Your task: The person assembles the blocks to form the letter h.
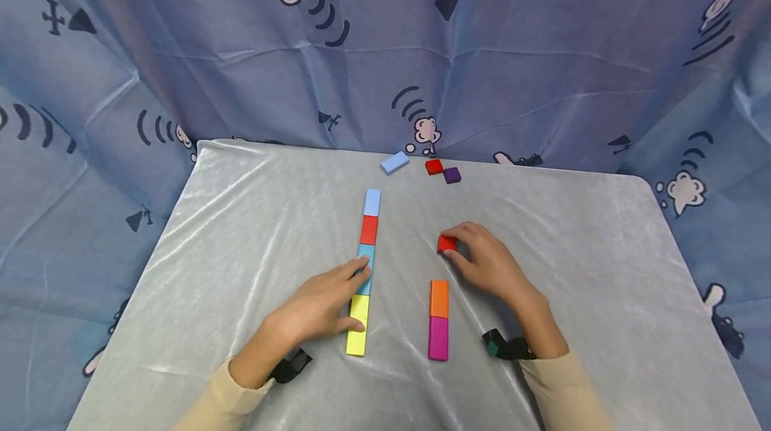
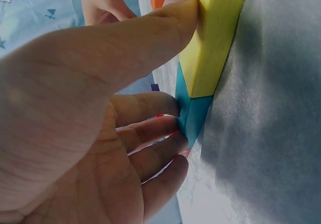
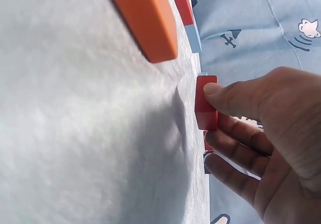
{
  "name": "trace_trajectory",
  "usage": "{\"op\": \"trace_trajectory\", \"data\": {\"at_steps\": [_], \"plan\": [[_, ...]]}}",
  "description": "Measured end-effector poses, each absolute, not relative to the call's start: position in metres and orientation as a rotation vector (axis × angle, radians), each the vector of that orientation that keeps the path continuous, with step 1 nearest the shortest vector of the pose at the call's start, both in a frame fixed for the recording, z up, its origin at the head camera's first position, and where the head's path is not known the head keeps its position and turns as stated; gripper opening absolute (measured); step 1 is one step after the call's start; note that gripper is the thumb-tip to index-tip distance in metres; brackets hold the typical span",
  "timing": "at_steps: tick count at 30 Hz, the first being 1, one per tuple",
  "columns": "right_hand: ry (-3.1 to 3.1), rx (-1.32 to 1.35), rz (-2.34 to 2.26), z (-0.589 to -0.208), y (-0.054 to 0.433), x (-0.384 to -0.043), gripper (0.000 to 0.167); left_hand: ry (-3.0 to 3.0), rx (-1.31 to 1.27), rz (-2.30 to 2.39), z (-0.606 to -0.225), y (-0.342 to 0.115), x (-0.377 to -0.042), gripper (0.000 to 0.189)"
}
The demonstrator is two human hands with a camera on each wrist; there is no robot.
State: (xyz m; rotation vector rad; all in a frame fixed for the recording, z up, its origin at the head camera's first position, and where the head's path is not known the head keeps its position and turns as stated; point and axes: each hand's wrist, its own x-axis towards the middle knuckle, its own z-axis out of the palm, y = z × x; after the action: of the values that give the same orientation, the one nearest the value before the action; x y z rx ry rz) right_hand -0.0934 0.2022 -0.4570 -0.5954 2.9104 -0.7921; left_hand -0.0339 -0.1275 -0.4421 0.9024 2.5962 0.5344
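Observation:
My right hand (image 1: 490, 264) pinches a small red block (image 3: 205, 111) between thumb and fingers, beyond the orange block (image 1: 439, 298). A magenta block (image 1: 438, 339) lies end to end with the orange one. On the left, a straight row runs from a light blue block (image 1: 372, 203) through a red block (image 1: 369, 230) and a teal block (image 1: 365, 287) to a yellow block (image 1: 359, 307). My left hand (image 1: 316, 304) rests against this row. Its loosely extended fingertips touch the teal block, while the thumb lies on the yellow one.
Near the table's back edge lie a loose light blue block (image 1: 395, 162), a red block (image 1: 434, 166) and a dark purple block (image 1: 452, 175). A grey cloth (image 1: 271, 217) covers the table. Behind it hangs a patterned blue curtain (image 1: 373, 69).

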Motion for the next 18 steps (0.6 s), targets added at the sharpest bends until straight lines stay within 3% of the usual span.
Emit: {"op": "trace_trajectory", "data": {"at_steps": [18], "plan": [[2.797, -0.688, -0.765, -0.454, 0.197, -0.079, 0.033, 2.593, 0.899, 0.536, -0.443, -0.13, -0.035, 0.092]]}}
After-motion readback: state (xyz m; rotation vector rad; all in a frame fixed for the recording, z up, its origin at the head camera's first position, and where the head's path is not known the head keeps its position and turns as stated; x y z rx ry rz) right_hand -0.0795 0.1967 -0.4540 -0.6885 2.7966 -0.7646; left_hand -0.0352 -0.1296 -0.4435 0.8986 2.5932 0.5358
